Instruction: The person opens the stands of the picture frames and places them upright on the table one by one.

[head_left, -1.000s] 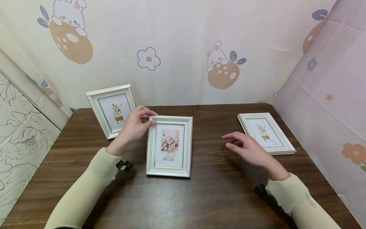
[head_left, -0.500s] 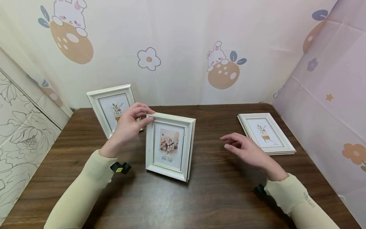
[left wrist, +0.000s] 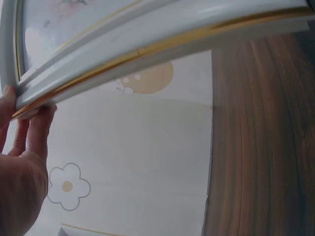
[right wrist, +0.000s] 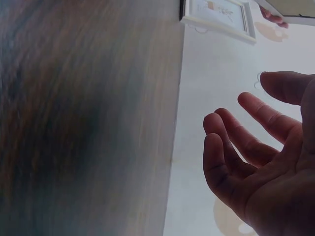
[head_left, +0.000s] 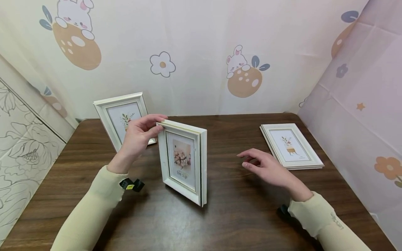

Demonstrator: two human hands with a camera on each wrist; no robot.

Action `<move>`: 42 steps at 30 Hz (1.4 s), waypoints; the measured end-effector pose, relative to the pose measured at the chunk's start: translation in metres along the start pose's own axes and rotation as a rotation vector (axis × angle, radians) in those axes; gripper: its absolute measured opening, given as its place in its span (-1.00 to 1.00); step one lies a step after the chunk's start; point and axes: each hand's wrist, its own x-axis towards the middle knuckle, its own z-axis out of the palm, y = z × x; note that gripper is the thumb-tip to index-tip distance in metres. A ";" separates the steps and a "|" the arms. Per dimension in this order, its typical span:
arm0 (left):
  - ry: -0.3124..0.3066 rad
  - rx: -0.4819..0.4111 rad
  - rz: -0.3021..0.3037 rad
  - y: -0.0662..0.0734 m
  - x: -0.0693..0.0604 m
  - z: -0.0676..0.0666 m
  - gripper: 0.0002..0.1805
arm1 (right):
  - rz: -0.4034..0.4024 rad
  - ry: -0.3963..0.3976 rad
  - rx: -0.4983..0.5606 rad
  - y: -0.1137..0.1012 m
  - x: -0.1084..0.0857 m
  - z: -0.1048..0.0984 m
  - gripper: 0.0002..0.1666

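A white picture frame point(head_left: 182, 160) with a flower photo stands upright at the middle of the table, turned so its right side edge shows. My left hand point(head_left: 138, 137) pinches its top left corner, thumb on the front and fingers behind. In the left wrist view, the same frame's gold-lined edge point(left wrist: 138, 54) crosses above the left hand point(left wrist: 22, 177). I cannot tell if its bottom touches the table. My right hand point(head_left: 267, 167) hovers over the table with loosely bent fingers, holding nothing. The right wrist view shows that right hand point(right wrist: 266, 162) with its fingers apart.
Behind my left hand, a second white picture frame point(head_left: 120, 113) with a plant print leans at the back left, partly hidden. Another white frame point(head_left: 292, 146) lies face up on the right of the brown wooden table point(head_left: 232, 223). A patterned curtain point(head_left: 198, 69) hangs behind.
My left hand has turned the flower-photo frame from nearly face-on to angled, its right edge swinging toward me. That hand has shifted slightly left. The right hand has drifted slightly left and down.
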 end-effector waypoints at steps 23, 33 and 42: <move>-0.108 -0.473 0.086 -0.014 0.005 -0.005 -0.85 | -0.154 -0.125 0.031 -0.036 -0.004 0.037 -0.70; -0.228 -0.542 0.100 -0.021 0.005 -0.001 -0.83 | -0.235 -0.106 0.059 -0.045 0.002 0.053 -0.73; -0.297 -0.610 0.114 -0.024 0.006 0.004 -0.81 | -0.277 0.010 0.167 -0.057 0.021 0.062 -0.74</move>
